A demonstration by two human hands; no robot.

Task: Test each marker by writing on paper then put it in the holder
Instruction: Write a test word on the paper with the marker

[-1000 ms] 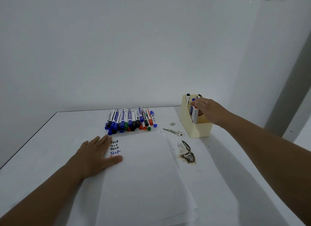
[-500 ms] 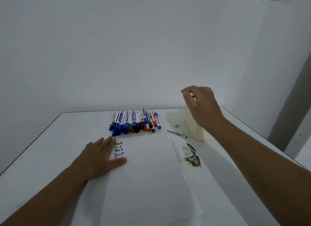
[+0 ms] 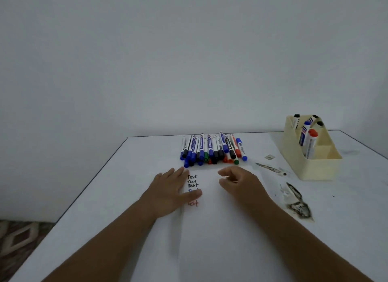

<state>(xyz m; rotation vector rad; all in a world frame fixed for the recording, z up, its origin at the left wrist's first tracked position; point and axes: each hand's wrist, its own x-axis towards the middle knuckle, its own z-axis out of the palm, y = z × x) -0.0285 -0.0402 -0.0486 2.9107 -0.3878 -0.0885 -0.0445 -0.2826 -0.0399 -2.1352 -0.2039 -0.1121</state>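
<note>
While the left hand (image 3: 168, 192) is lying flat with its fingers straight, it is pressing down on the left edge of the paper (image 3: 222, 229). Its thumb is covering part of the words "Test" (image 3: 192, 180), which are sitting in a column just beside the fingers. The right hand (image 3: 239, 182) is hovering over the top of the paper with its fingers loosely curled, and it is holding nothing. The two hands are sitting near each other, with the written words between them.

The pile of markers (image 3: 212, 150) is lying just past the far edge of the paper, close in front of both hands. Their caps are showing blue, black, red and green. The cream holder (image 3: 321, 168) is standing well off to the right, apart from the right hand. A few markers (image 3: 308, 141) are leaning inside it, one with a red cap. Dark stains (image 3: 298, 206) are marking the white table (image 3: 117, 189) between the paper and the holder.
</note>
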